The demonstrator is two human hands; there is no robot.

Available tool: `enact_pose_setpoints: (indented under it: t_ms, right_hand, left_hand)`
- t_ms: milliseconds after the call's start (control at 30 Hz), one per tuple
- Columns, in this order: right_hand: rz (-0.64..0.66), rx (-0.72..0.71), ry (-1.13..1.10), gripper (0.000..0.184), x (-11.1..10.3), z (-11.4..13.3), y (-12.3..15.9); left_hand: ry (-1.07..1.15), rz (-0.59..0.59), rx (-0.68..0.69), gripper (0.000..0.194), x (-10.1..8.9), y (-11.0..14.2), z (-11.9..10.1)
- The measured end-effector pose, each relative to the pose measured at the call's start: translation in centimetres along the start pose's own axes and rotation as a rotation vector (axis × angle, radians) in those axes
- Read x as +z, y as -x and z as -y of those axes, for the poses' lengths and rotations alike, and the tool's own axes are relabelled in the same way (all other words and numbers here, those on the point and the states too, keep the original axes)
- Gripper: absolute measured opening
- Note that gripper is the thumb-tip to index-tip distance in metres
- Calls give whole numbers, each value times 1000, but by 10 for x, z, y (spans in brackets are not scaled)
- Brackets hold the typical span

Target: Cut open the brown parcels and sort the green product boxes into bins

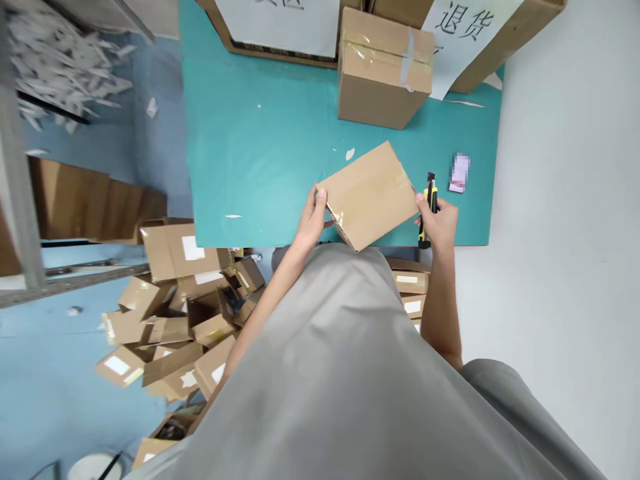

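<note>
A small brown cardboard box is tilted in front of me over the near part of the teal table. My left hand grips its left corner, thumb on top and fingers underneath. At the box's right corner is my right hand, closed around a yellow and black utility knife, with the fingertips touching the box edge. Clear tape shines on the box's near left side. The underside of the box is hidden.
A taped carton stands at the table's back, beside larger boxes bearing white paper signs. A blurred phone-like object lies to the right. Opened cartons pile up on the floor at left. A white wall borders the right.
</note>
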State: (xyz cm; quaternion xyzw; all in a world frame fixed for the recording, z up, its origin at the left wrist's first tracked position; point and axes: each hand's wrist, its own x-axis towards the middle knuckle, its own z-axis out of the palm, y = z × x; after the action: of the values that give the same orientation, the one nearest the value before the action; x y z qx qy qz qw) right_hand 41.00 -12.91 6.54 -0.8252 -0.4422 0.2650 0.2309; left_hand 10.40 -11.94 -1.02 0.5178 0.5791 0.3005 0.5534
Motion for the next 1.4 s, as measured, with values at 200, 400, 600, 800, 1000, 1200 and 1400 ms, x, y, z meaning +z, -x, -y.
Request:
enact_pose_setpoints:
  t_ms: [200,400,600,800,1000,1200,1400]
  right_hand:
    - [205,-51,-65,43,38,27,45]
    - [217,-129,24,42,50,40,61]
    - [210,-154,59,38,36,51,60]
    - [275,-208,130,45,31,62,59]
    - [322,-290,279,50,30,76,54]
    - [395,-253,460,45,21,105,42]
    - [400,-227,556,42,19,119,36]
  left_hand:
    - [62,-163,-172,102,-72,-12,-7]
    - [-313,-356,-32,107,-89,-10,-17]
    - [-621,-168,401,67,-15,-8,-74]
    - [-616,26,412,60,27,-10,-81]
    - [-576,21,416,60,22,-11,-74]
    - [-610,19,422,60,23,-13,-75]
    - [-614,15,421,60,22,-13,-74]
